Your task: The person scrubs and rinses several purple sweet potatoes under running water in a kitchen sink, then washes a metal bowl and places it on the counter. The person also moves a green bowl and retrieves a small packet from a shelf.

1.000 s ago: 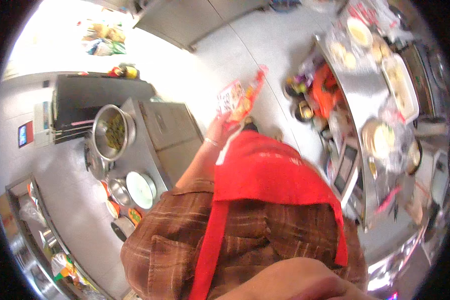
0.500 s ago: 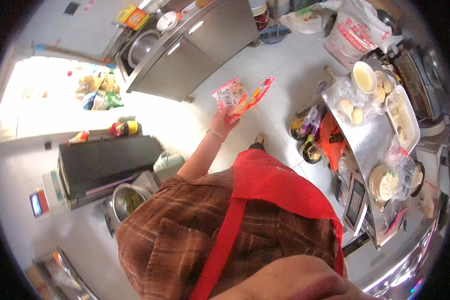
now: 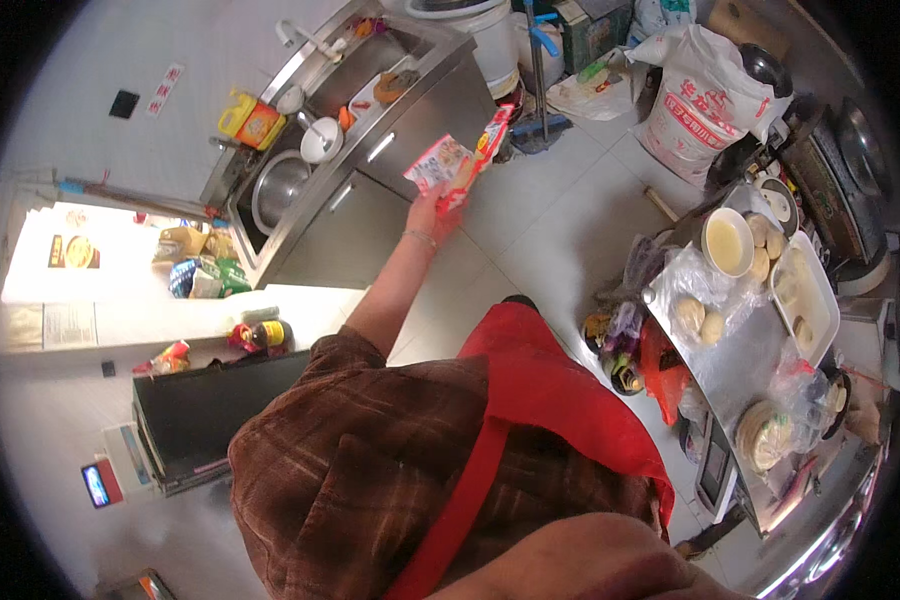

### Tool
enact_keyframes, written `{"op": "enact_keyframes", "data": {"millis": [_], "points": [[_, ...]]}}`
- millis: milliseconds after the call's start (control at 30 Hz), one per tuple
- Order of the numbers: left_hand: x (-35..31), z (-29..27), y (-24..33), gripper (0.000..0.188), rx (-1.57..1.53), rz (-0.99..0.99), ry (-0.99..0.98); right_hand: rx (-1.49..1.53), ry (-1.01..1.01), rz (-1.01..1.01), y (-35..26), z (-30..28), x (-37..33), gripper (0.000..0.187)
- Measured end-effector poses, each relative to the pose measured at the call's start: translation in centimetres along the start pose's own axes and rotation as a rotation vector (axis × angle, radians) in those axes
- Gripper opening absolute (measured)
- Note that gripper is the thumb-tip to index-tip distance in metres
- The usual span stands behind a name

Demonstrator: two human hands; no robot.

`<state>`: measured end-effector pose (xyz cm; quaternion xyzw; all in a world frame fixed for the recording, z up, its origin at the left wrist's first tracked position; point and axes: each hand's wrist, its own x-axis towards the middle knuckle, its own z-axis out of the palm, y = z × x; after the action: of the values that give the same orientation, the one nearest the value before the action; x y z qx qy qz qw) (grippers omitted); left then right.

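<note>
My left hand (image 3: 434,216) is stretched out ahead, its fingers closed around flat plastic food packets. One is a pink-and-white printed packet (image 3: 436,163) with a picture of food on it. The other is a narrow red-and-yellow packet (image 3: 492,136) that sticks out to the right. Behind them, from this angle, are the steel sink counter's doors (image 3: 417,130) and the tiled floor. A bracelet circles the left wrist. My right hand does not show anywhere; the red apron (image 3: 560,410) and brown plaid sleeve fill the lower middle.
Right, a steel table (image 3: 715,350) carries a bowl of pale yellow contents (image 3: 728,243), dough balls, a white tray (image 3: 805,290) and a scale. Bagged goods sit below its near edge. A large white sack (image 3: 700,110) stands farther back. Left are a dark cabinet (image 3: 220,410) and a steel basin (image 3: 282,190).
The view has shifted toward the sink counter, which now shows more of its top and tap. My left hand still grips the packets, now against the counter's doors.
</note>
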<state>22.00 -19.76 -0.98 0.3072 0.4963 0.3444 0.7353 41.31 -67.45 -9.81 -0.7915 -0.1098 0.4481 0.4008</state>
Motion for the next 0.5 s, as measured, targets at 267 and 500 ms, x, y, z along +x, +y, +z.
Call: {"op": "enact_keyframes", "data": {"millis": [267, 500], "points": [[25.5, 1.9, 19.2, 0.025, 0.311, 0.233, 0.184, 0.094, 0.084, 0.08, -7.9, 6.4, 8.2, 0.027], [54.8, -0.4, 31.7, 0.026, 0.72, 0.181, 0.366, 0.155, 0.201, 0.274, -17.3, 13.8, 13.2, 0.028]]}}
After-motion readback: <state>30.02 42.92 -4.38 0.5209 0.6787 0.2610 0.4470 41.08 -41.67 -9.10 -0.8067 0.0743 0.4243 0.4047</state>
